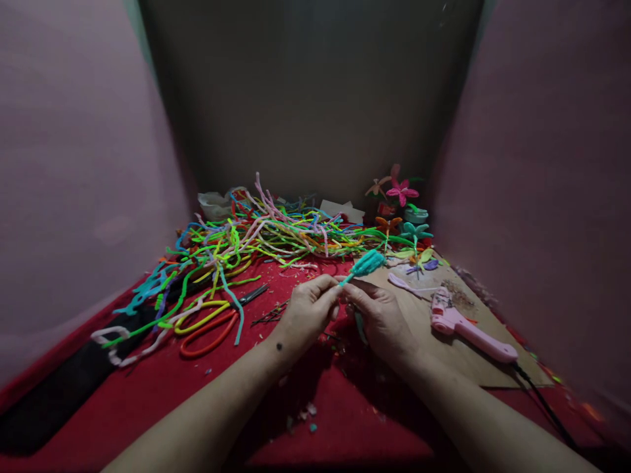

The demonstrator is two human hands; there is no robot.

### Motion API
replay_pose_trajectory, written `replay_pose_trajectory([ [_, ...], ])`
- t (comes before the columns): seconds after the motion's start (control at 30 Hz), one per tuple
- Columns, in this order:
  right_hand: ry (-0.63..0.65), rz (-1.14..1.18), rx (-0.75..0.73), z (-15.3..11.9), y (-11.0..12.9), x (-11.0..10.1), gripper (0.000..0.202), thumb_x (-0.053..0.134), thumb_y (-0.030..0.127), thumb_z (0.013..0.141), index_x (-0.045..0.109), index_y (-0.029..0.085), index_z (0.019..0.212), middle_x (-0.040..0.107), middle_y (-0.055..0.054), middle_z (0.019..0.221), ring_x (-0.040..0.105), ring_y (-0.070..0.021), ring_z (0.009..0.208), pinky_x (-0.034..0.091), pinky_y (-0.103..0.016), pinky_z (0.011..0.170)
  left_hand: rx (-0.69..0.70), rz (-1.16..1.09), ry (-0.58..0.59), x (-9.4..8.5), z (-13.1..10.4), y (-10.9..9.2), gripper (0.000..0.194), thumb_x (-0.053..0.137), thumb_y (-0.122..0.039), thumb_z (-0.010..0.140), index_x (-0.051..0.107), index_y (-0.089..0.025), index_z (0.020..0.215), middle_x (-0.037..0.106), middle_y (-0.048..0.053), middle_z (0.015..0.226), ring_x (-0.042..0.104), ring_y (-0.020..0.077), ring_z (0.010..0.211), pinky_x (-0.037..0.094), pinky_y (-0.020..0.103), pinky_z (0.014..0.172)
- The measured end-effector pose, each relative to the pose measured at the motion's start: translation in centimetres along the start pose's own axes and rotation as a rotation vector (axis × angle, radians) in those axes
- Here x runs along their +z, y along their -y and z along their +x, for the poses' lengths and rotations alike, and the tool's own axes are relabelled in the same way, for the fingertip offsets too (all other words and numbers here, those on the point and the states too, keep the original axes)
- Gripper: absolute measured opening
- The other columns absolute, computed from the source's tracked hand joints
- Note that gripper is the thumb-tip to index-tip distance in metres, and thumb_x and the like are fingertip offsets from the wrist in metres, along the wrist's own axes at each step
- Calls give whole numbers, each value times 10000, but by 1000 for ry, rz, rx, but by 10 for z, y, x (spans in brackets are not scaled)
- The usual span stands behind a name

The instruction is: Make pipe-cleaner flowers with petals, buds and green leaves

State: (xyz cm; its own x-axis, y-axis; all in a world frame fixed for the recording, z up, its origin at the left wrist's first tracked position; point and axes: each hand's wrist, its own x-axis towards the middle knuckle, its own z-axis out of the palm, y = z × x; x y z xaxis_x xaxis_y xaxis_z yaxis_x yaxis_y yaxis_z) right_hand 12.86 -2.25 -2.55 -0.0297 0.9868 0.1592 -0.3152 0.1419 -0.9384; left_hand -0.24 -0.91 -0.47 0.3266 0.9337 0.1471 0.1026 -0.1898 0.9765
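Note:
Between my two hands, over the middle of the red cloth, is a teal pipe-cleaner piece point(369, 263) with a bundled, looped head and a thin stem. My left hand point(313, 305) pinches the lower end of the stem between thumb and fingers. My right hand point(382, 318) closes on the same stem just beside it, thumb on top. The head points up and to the right, free of both hands. A teal strand hangs below my right hand, partly hidden by it. The curled fingers of both hands are partly out of sight.
A heap of colored pipe cleaners point(290, 230) spreads across the back. Scissors point(210, 325) with yellow and red handles lie at left, near a black strip point(64, 387). On a brown board point(497, 361) at right rests a pink glue gun point(473, 335) with a cord. Pipe-cleaner flowers point(403, 192) stand behind.

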Motion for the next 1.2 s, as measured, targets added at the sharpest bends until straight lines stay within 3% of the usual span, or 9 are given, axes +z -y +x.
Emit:
replay_pose_trajectory([
  [0.27,50,-26,-39,3,-4,-3,161,575,318,778,703,275,865,564,0,706,457,-134,616,387,-274,622,-218,-446,176,-2,0,-2,216,578,-360,764,527,-151,763,406,-84,443,240,1,302,173,124,322],
  [0.6,66,41,-6,4,-3,-4,189,594,284,774,691,210,919,563,-4,716,440,-106,614,379,-237,594,-277,-646,307,-6,1,-2,101,495,-262,834,502,-161,821,392,-89,487,152,1,302,173,120,288],
  [0.73,85,129,5,8,-8,-4,136,643,275,731,687,183,822,557,6,662,416,-86,544,351,-223,530,-275,-653,374,-8,1,0,131,479,-282,845,503,-178,922,338,-105,499,97,8,324,156,130,300],
  [0.8,63,166,16,9,-9,-4,108,660,271,713,678,173,755,555,11,642,410,-77,519,342,-216,509,-244,-532,362,-5,0,-1,155,440,-317,859,497,-182,911,334,-102,498,111,17,324,154,144,309],
  [0.87,28,188,30,9,-9,-3,109,670,271,700,678,172,745,566,13,647,421,-73,511,342,-211,494,-136,-262,253,-2,-2,-1,203,409,-345,868,496,-170,816,371,-80,506,210,27,339,208,158,342],
  [0.97,-5,205,53,7,-6,-2,129,680,269,683,684,174,769,570,19,639,430,-70,496,343,-208,476,188,349,27,0,-4,5,205,460,-326,844,515,-157,744,491,-17,593,436,75,493,338,193,486],
  [1.03,-16,200,85,6,-5,-1,133,687,268,676,679,172,767,560,27,622,410,-64,470,340,-211,465,389,679,-33,-1,-4,13,161,446,-282,851,549,-159,838,564,23,692,512,116,597,366,221,558],
  [1.1,-30,183,108,5,-5,-1,130,691,275,676,667,171,750,551,35,615,400,-62,460,351,-217,471,490,830,-26,-2,-3,18,189,383,-222,873,553,-164,932,604,44,751,541,132,635,370,228,573],
  [1.2,-21,160,108,4,-7,-1,142,688,300,690,652,171,738,517,48,585,404,-64,464,366,-223,494,475,811,-44,-4,-3,17,209,368,-185,873,562,-162,947,606,30,721,517,113,583,362,217,559],
])
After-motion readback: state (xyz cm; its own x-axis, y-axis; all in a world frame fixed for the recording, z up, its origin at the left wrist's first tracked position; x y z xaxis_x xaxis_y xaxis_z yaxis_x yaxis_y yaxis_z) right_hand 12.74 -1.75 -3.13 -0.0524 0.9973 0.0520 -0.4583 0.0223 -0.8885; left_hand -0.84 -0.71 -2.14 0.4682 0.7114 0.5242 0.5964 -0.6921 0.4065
